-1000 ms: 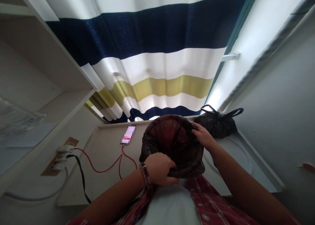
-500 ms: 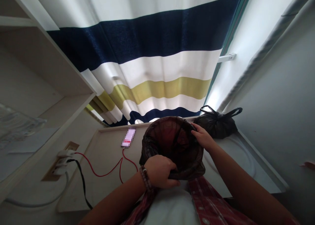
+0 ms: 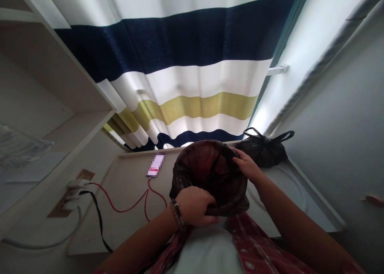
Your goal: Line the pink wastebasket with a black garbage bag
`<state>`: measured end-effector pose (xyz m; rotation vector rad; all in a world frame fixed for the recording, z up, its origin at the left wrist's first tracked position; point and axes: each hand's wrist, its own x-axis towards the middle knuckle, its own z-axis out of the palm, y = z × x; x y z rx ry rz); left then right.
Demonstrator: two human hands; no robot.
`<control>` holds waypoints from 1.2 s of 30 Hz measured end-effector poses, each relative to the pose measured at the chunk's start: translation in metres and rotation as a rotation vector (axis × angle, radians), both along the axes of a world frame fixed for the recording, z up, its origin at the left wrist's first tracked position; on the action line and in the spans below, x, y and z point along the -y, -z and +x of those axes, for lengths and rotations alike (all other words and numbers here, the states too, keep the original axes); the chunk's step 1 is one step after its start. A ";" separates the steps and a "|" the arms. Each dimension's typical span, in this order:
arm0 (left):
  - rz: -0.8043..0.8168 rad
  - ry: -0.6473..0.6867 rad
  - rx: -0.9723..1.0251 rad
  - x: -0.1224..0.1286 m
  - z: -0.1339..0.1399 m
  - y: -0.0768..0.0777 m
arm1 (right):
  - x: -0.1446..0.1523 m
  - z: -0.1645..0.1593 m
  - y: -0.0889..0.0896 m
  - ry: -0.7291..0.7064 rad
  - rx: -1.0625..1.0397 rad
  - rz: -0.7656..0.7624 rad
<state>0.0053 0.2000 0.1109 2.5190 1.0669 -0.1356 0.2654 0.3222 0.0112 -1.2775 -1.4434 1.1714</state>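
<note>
A round bin [image 3: 206, 162], reddish where it shows through, stands before me with its mouth tilted towards me. A thin dark plastic trash bag [image 3: 229, 186] lines it and folds over the rim. At the near side of the mouth, my left hand [image 3: 196, 206], with a beaded bracelet on the wrist, is closed over the rim and bag; its fingertips are partly hidden inside. On the right side, my right hand [image 3: 247, 166] pinches the bag at the rim, thumb inside and the other fingers mostly hidden outside.
A tied black bag [image 3: 262, 148] sits on the desk [image 3: 129, 190] at the back right. A phone [image 3: 155, 165] lies at left, its red cable [image 3: 120, 211] running to a wall socket [image 3: 72, 194]. Shelving [image 3: 81, 86] juts in from the left; a striped curtain [image 3: 192, 46] hangs behind.
The view has shifted very slightly. Both hands keep the same hold on the bag-covered rim, and the bin stays in place.
</note>
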 end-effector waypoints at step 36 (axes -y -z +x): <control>0.016 -0.001 0.030 -0.001 0.000 0.004 | -0.002 0.002 0.003 0.028 0.043 -0.006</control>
